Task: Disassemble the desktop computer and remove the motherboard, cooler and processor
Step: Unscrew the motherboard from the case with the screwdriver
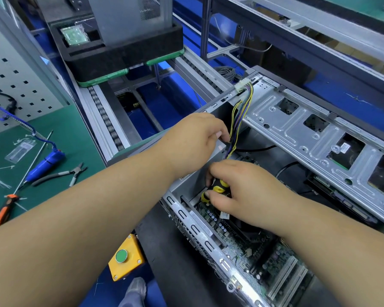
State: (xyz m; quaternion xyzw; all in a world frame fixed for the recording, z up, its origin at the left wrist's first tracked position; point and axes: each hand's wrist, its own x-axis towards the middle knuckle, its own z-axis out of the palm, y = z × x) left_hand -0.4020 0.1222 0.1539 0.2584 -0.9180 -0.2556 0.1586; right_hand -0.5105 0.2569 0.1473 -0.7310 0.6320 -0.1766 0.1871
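The open desktop case (297, 120) lies on its side in front of me. Its green motherboard (242, 247) shows at the bottom, partly hidden by my right arm. My left hand (195, 138) pinches the bundle of yellow, purple and black power cables (239, 116), which ends in a white connector (241, 87) hanging over the case edge. My right hand (237, 191) grips a yellow-and-black screwdriver (217, 189) whose tip points down toward the board's upper left corner. The cooler is mostly hidden under my right hand.
On the green mat at left lie an orange-handled screwdriver (2, 213), pliers (60, 175) and a blue power driver (46, 161) on a coiled cord. A yellow box with a green button (124, 257) sits at the bench edge. A roller conveyor carries a black tray (124, 52) behind.
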